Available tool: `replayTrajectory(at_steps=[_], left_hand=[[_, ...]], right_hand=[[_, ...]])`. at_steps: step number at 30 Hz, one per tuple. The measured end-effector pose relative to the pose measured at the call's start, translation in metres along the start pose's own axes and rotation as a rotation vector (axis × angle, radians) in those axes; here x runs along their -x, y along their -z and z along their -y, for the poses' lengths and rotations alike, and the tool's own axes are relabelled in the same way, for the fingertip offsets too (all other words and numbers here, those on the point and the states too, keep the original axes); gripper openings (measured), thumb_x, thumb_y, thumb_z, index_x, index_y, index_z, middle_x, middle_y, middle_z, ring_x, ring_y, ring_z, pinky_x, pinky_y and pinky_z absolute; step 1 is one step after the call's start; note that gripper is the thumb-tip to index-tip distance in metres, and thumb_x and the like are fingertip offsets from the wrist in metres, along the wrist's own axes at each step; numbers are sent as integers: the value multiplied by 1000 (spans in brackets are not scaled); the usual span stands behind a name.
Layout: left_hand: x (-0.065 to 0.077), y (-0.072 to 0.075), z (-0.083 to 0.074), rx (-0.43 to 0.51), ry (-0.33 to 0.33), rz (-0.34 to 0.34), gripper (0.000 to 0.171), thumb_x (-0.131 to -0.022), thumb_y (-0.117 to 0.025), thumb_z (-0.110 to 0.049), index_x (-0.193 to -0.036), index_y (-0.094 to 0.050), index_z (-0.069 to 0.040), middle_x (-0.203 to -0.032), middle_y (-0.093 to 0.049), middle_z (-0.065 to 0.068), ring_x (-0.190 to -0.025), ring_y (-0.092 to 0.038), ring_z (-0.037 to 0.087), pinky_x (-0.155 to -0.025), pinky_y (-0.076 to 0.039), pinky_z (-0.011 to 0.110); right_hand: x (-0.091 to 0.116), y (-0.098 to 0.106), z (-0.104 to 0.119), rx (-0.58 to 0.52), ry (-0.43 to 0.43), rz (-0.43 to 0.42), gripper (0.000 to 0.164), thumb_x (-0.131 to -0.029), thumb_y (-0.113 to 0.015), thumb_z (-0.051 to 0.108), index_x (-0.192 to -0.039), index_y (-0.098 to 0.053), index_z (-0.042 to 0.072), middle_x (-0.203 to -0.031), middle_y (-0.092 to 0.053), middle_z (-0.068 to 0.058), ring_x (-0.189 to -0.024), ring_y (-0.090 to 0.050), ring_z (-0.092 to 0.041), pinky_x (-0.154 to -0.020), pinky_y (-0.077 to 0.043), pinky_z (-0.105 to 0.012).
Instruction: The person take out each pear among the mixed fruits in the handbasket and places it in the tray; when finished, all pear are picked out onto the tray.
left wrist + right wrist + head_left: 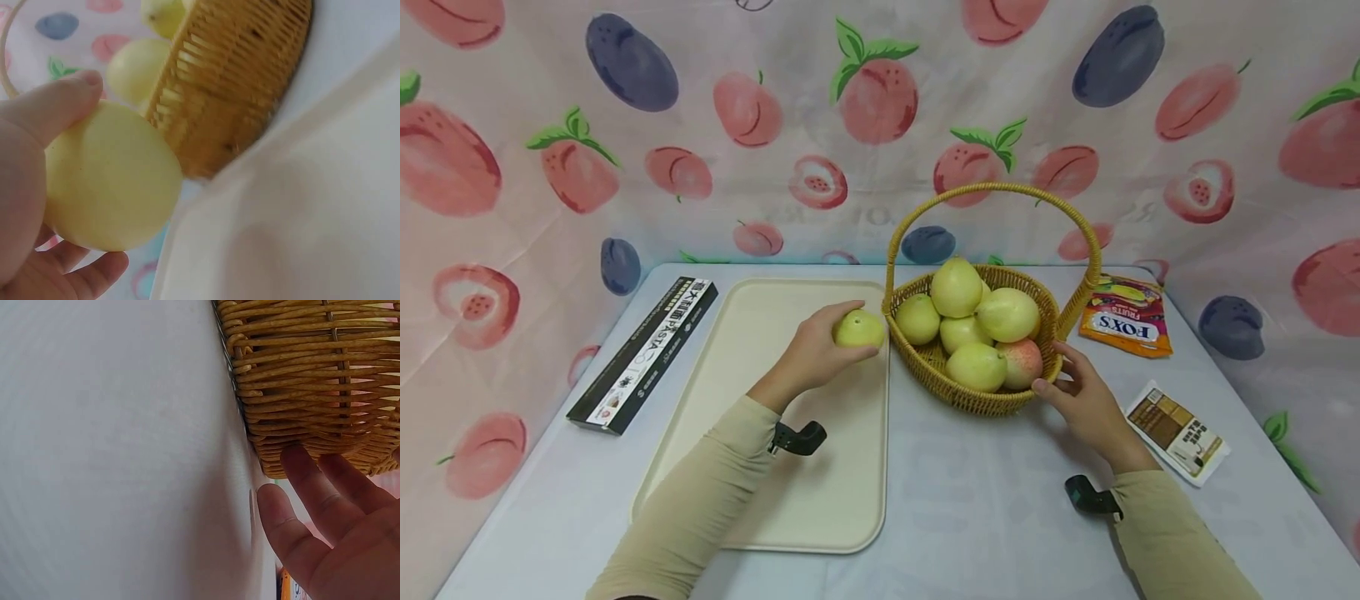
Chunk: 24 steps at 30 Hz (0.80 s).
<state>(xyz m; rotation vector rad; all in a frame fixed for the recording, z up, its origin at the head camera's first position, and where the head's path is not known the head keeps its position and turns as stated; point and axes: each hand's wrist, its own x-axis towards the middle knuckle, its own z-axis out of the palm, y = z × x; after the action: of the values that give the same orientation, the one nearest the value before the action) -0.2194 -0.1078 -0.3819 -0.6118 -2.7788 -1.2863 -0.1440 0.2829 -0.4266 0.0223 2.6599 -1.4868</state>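
My left hand holds a round yellow-green pear above the right edge of the cream tray, just left of the basket. In the left wrist view the thumb lies over the pear and fingertips support it from below. A woven basket with a tall arched handle contains several yellow-green pears and one pinkish peach. At the basket's right side rests my right hand, thumb at the front rim. In the right wrist view, fairly straight fingers touch the outer wicker wall.
A long black pasta box lies left of the tray. Right of the basket is an orange and red Fox's candy bag, with a brown and white packet nearer the front. Behind the table hangs a fruit-print cloth.
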Motion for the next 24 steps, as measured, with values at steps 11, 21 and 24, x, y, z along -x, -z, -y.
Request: replayTrajectory(at_steps=[11,21,24], left_hand=[[5,40,38,-103,95,-20,75,-84,-82,-32,-147,-49,-7,-144,-52,16,-127,-50,34,-100,-43,52],[-2,75,69,-191,162,-33,77,-86,-79,-34,-147,-46,-2,-144,-49,23,-124,-48,41,-101,-41,57],[-7,83,76,-202,166,-44,79,-86,-78,-35,-148,-44,-1,-145,-47,25,-123,-48,42,-100,-41,57]], right_hand=[[0,0,-2,18,-6,-8,87,-99,-60,47,-162,-10,13,-156,-24,-33,-129,-45,-49,-98,-45,-62],[-1,3,-1,10,-7,3,86,-100,-61,44,-162,-10,12,-155,-25,-34,-128,-45,-50,-99,-44,-62],[-1,2,0,9,-3,1,86,-100,-61,44,-162,-10,12,-155,-25,-34,-128,-45,-49,-99,-44,-62]])
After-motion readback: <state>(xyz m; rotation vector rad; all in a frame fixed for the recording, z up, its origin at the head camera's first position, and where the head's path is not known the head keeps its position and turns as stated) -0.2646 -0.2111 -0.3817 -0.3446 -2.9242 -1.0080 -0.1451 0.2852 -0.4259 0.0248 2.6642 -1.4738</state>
